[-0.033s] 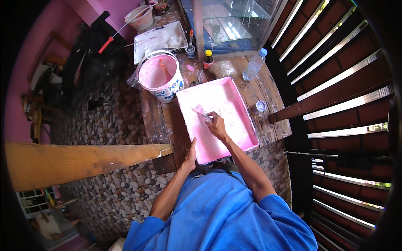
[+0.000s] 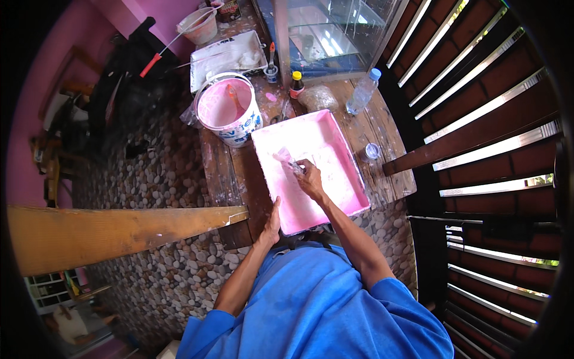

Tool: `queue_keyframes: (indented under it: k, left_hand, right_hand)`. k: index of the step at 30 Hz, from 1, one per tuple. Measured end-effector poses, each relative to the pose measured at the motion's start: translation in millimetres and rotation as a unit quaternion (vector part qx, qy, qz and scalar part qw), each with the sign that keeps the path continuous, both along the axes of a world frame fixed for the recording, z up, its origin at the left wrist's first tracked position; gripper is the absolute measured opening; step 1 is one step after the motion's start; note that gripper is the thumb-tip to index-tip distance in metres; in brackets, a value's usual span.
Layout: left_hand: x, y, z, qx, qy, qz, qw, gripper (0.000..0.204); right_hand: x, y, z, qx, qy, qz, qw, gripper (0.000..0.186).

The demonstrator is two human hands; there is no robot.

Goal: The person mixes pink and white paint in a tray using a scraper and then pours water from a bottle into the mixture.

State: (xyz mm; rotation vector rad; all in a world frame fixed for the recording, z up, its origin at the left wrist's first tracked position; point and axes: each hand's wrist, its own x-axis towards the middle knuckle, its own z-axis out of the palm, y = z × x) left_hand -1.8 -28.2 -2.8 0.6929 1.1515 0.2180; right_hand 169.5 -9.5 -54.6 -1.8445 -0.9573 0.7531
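A rectangular tray (image 2: 341,175) coated in pale pink paint lies on the paint-spattered wooden table (image 2: 394,179), near its front edge. My left hand (image 2: 271,221) holds the tray's left side, fingers along the outer wall. My right hand (image 2: 310,179) grips a small paintbrush (image 2: 289,160) over the tray's middle, its pink-smeared bristles pointing up and left. Behind the tray's left corner stands a white bucket (image 2: 242,133) with pink paint inside and an orange-handled brush (image 2: 234,96) in it.
Behind are a white roller tray (image 2: 206,69), a red-handled roller (image 2: 152,63), a small tub (image 2: 197,30), a yellow-capped bottle (image 2: 296,85), a water bottle (image 2: 362,93), a cup (image 2: 371,152) and a glass case (image 2: 323,42). A wooden beam (image 2: 119,233) juts in left; slatted bars (image 2: 478,119) stand right.
The brush head in my right hand has shifted very slightly. My left hand and the tray look unmoved.
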Motion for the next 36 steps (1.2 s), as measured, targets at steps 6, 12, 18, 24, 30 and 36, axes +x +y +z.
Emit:
queue_keyframes:
  k: [6, 12, 18, 24, 30, 36]
  left_hand:
    - [-6.9, -0.2, -25.3, -0.007, 0.041, -0.004, 0.999, 0.088]
    - [-4.3, -3.1, -27.8, 0.039, -0.003, -0.004, 0.999, 0.087]
    - [-7.1, -0.6, -32.9, 0.017, 0.003, -0.004, 1.0, 0.088]
    - [2.7, -3.7, -13.6, 0.026, 0.005, -0.006, 1.0, 0.087]
    - [-15.0, 1.4, -51.0, 0.042, -0.031, 0.018, 0.998, 0.086]
    - [8.1, -4.7, 6.1, 0.016, -0.029, 0.035, 0.999, 0.083]
  right_hand:
    - [-3.5, 8.2, -6.6, -0.005, -0.035, -0.015, 0.999, 0.03]
    - [-5.5, 8.1, -0.2, -0.028, -0.025, -0.074, 0.997, 0.031]
    - [-10.4, 10.9, 7.3, -0.039, -0.019, -0.087, 0.995, 0.031]
    - [-6.0, 7.3, 0.6, -0.009, 0.006, -0.039, 0.999, 0.031]
    - [-4.1, 1.2, 6.8, -0.019, 0.015, 0.004, 1.0, 0.029]
    - [39.0, -25.8, 10.5, -0.003, -0.102, -0.086, 0.991, 0.031]
